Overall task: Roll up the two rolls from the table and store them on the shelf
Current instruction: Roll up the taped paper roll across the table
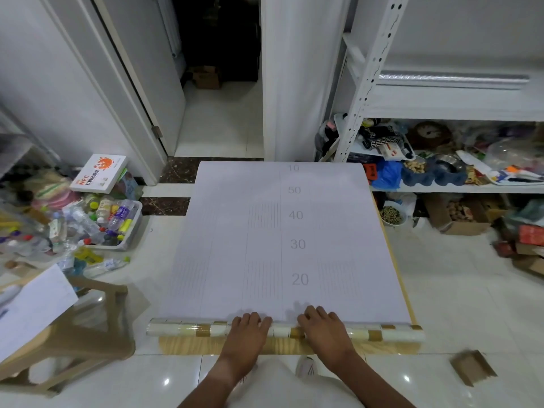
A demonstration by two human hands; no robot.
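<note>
Head view: your left hand [246, 329] and right hand [325, 326] lie open, palms down, on the started roll [282, 331] at 6 o'clock, gripping nothing; its unrolled sheet [279, 245] covers the table [206, 347] toward 12 o'clock. I judge rolling barely begun: your next move calls for even forward pressure, keeping the ends square. A silver roll [453, 79] lies on the shelf [441, 104] at 2 o'clock.

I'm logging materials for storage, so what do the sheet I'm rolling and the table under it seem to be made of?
The sheet looks like glossy patterned film, perhaps vinyl, on matte white paper backing: printed numbers and ruled lines show, and the rolled part shines. The table looks like light wood or wood-look laminate, judging by its grain.
</note>
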